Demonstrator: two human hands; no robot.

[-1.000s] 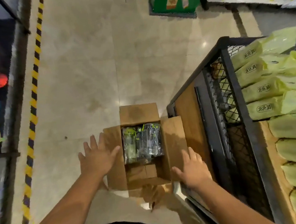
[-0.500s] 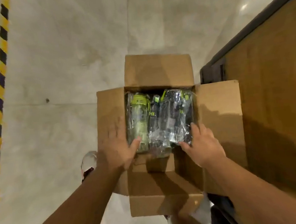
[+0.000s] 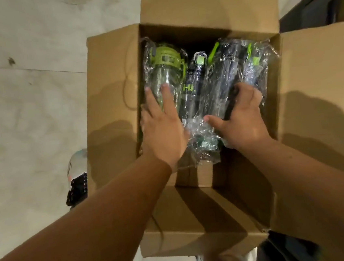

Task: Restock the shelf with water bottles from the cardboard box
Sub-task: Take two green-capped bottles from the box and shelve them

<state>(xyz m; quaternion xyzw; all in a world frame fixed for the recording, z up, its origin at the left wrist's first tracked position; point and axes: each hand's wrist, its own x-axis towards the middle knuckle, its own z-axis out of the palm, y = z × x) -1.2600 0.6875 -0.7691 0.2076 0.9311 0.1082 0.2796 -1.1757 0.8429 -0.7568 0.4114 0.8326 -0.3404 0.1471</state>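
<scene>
An open cardboard box [image 3: 108, 77] stands on the floor with its flaps spread. Inside lie several plastic-wrapped water bottles side by side. The leftmost bottle [image 3: 165, 67] is clear with a green lid. A black bottle [image 3: 224, 71] lies toward the right. My left hand [image 3: 162, 129] lies flat on the green-lidded bottle, fingers spread along its body. My right hand [image 3: 242, 120] curls around the lower end of the black bottle, thumb on its near side and fingers over the far side. The bottles' lower ends are hidden under my hands and crumpled wrap.
The box sits on a pale concrete floor [image 3: 26, 103]. My shoe [image 3: 76, 178] shows left of the box. A dark shelf base [image 3: 319, 6] stands at the upper right, behind the right flap [image 3: 320, 72].
The view has dropped closer to the box. Both hands have moved from the near ends of the bottles further in, the left now flat on the green-lidded bottle, the right wrapped around the black one.
</scene>
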